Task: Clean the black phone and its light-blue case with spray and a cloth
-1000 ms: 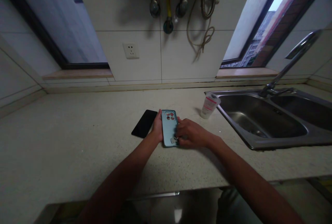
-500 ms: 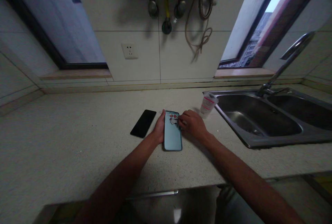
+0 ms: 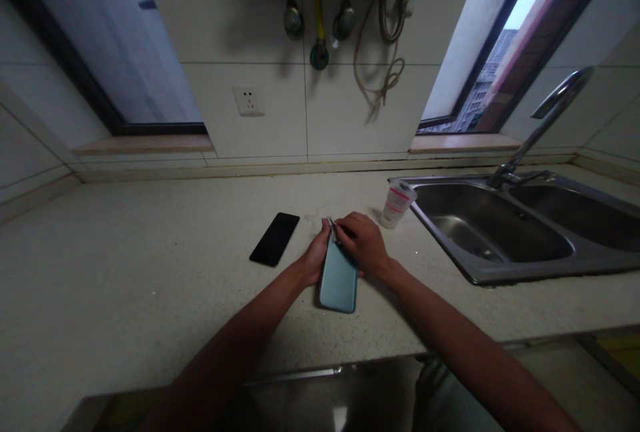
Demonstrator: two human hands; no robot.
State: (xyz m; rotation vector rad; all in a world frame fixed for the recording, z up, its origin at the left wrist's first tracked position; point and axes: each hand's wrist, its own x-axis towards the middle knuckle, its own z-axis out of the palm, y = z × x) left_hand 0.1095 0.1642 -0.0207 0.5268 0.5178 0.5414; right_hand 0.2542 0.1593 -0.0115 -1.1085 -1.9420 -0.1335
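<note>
- nothing legible anywhere in view, no readable txt/nos/brands
- plastic cup (image 3: 397, 204) on counter by sink: white label w/ red bands + print, lettering too small & blurred to read
- wall socket (image 3: 249, 101): only pin slots seen, any marks too small to read
- pale blue phone case (image 3: 339, 282): back face dim, no readable print
- black phone (image 3: 275, 239): screen dark, no txt showing
</note>
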